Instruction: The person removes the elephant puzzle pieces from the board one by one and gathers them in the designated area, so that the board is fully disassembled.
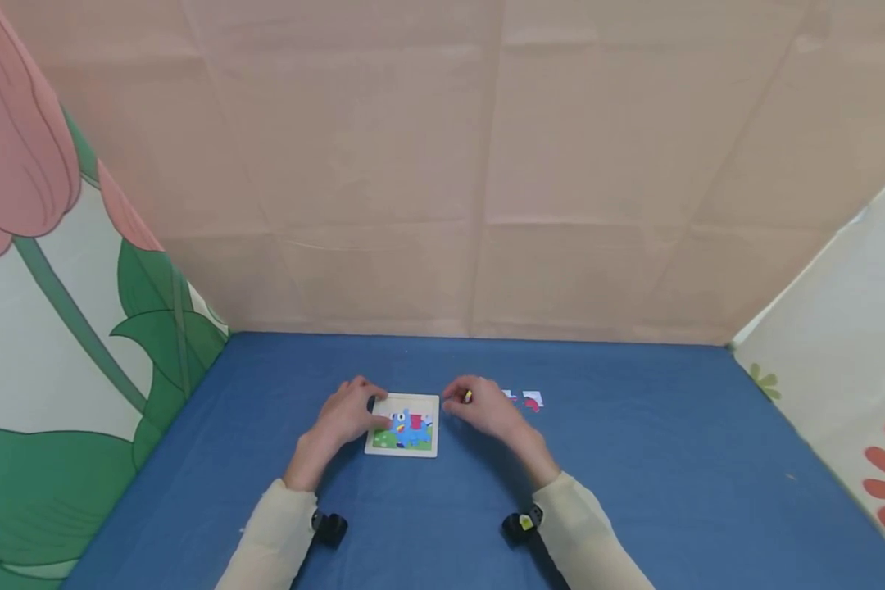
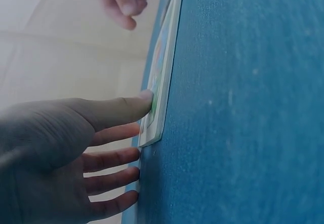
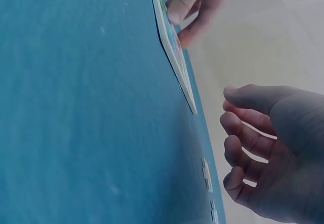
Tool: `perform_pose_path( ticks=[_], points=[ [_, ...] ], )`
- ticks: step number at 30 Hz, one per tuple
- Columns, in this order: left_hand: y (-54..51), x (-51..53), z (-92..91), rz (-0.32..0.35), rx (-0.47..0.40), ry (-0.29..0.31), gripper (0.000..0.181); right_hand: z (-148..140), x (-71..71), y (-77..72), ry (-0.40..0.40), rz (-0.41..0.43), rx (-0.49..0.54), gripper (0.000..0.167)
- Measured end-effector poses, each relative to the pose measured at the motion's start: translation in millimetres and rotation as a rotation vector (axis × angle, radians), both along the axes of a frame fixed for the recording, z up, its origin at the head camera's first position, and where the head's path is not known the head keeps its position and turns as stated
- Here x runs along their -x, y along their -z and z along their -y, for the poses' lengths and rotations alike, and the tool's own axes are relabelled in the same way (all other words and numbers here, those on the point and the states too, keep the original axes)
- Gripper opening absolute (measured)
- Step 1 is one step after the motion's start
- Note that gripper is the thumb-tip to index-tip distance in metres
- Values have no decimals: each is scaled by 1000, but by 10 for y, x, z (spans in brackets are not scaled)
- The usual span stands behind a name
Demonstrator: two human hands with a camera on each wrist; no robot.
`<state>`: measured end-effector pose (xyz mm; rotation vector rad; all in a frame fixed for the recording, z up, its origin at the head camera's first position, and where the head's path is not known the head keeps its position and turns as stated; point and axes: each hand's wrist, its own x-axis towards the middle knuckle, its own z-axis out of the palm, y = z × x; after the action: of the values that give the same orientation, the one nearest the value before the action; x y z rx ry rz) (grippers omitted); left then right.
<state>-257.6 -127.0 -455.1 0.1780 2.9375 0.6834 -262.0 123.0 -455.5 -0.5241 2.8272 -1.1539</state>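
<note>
A square wooden jigsaw tray (image 1: 401,451) lies flat on the blue table, its picture showing a blue cartoon animal on green. My left hand (image 1: 350,410) is at the tray's left side. In the left wrist view, its thumb (image 2: 136,105) rests on the tray's face while the other fingers stretch out, fairly straight, by the edge. My right hand (image 1: 487,403) hovers just right of the tray, thumb and index together. Between them shows a sliver of a small yellow and white puzzle piece (image 1: 468,397), mostly hidden by the fingers; the right wrist view does not show it.
Just right of my right hand, a white and pink puzzle piece (image 1: 533,400) lies on the table (image 1: 671,459), with another piece (image 3: 206,175) beside it. A beige cloth backdrop (image 1: 479,164) rises behind the table. Printed side panels flank it left and right.
</note>
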Motion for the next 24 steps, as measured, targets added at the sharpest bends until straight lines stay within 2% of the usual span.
perform_pose_path(
  ticks=[5,11,19,24],
  points=[
    [-11,-12,-21,-8,7,24,51,49,-19,35,-34,5,-14,17],
    [-12,-1,-25,-21,1,42,47,95,-10,59,-117,-9,-44,21],
    [-6,-5,-65,-35,32,184,31,146,-20,61,-199,-3,-93,30],
    [-3,-23,-91,-15,-5,222,32,157,-21,79,-203,3,-113,33]
  ],
)
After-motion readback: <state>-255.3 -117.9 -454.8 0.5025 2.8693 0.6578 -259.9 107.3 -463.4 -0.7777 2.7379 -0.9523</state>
